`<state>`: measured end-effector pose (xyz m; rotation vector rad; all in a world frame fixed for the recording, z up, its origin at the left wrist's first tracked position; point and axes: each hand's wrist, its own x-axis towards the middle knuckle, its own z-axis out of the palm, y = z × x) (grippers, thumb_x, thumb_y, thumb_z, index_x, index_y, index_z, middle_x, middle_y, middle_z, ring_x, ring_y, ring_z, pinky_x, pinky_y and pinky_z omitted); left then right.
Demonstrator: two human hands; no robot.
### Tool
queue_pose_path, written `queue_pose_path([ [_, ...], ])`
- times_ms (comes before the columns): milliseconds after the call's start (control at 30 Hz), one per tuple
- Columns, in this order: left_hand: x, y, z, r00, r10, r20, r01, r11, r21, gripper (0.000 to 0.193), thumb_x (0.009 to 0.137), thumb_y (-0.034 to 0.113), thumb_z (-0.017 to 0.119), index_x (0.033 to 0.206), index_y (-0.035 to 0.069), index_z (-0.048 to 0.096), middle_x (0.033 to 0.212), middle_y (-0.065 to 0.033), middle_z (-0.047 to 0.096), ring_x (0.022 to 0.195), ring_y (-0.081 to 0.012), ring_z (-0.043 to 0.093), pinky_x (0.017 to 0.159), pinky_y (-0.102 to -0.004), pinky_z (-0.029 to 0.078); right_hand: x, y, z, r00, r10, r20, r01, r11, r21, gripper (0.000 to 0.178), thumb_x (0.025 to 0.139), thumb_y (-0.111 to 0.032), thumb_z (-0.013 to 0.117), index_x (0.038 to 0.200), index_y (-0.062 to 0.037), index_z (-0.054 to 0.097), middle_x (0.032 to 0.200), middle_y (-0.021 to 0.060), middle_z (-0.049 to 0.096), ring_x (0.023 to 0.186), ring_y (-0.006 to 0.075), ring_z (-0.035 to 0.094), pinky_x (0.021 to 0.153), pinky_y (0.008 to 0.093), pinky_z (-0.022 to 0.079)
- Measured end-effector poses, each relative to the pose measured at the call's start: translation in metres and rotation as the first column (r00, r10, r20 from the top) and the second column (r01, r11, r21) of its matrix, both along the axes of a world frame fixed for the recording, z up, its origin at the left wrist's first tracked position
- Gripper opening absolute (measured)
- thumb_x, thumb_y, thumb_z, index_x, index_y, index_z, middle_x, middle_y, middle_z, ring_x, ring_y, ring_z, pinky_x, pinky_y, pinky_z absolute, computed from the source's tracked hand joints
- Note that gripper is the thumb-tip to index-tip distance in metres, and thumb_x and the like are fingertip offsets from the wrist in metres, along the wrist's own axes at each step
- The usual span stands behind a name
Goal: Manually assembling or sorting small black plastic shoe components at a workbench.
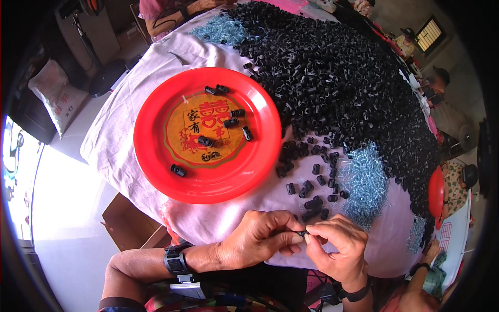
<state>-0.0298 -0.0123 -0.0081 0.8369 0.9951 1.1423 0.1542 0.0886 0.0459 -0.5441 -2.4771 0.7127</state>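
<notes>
Pinching a small black part (302, 234), both hands' fingers (291, 236) meet.

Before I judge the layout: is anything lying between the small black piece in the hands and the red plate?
Nothing visible does. The small black piece is pinched between left hand and right hand; only bare cloth reaches the red plate.

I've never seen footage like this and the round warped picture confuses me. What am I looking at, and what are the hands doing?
The single picture comes from a wide fisheye camera worn on a person's head, looking down, which bends the edges. No machine is here: the left hand and right hand are the wearer's own. Together they pinch one small black plastic piece between fingertips. On the pale cloth-covered table lie a round red plastic plate holding several such pieces, a big heap of black pieces, and a pile of small silvery screws.
</notes>
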Motion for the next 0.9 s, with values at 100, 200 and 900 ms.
queue_pose_path([
  [100,0.003,-0.002,0.001,0.985,0.080,-0.153,-0.062,0.991,0.121,0.015,0.102,0.009,0.068,0.109,-0.003,0.067,0.091,-0.0066,0.077,0.085,-0.0133,0.076,0.075,-0.0262,0.062,0.000,-0.001,-0.001,0.999,-0.032,0.020,0.033,0.998,-0.055,0.019,0.076,0.004,0.078,0.094,-0.0013,0.073,0.082,0.0093,0.073,0.065,0.0217,0.068,0.060,0.0316,0.054],
  [200,0.006,-0.006,-0.007,0.908,0.201,-0.367,-0.077,0.943,0.324,0.017,0.099,0.010,0.072,0.108,-0.004,0.067,0.087,-0.0057,0.077,0.081,-0.0127,0.076,0.071,-0.0259,0.061,0.003,-0.004,-0.007,0.993,-0.109,0.036,0.115,0.949,-0.292,0.018,0.077,0.004,0.078,0.093,-0.0014,0.073,0.081,0.0085,0.073,0.064,0.0202,0.068,0.059,0.0307,0.054],
  [900,0.015,0.007,-0.012,0.985,0.118,0.122,-0.125,0.991,0.055,0.018,0.103,0.017,0.069,0.109,0.000,0.069,0.078,0.0042,0.064,0.069,-0.0014,0.052,0.056,-0.0234,0.044,-0.004,-0.014,-0.008,0.996,-0.088,-0.004,0.086,0.957,0.278,0.046,0.066,0.001,0.084,0.110,-0.0007,0.071,0.090,0.0087,0.069,0.075,0.0277,0.064,0.068,0.0379,0.053],
])
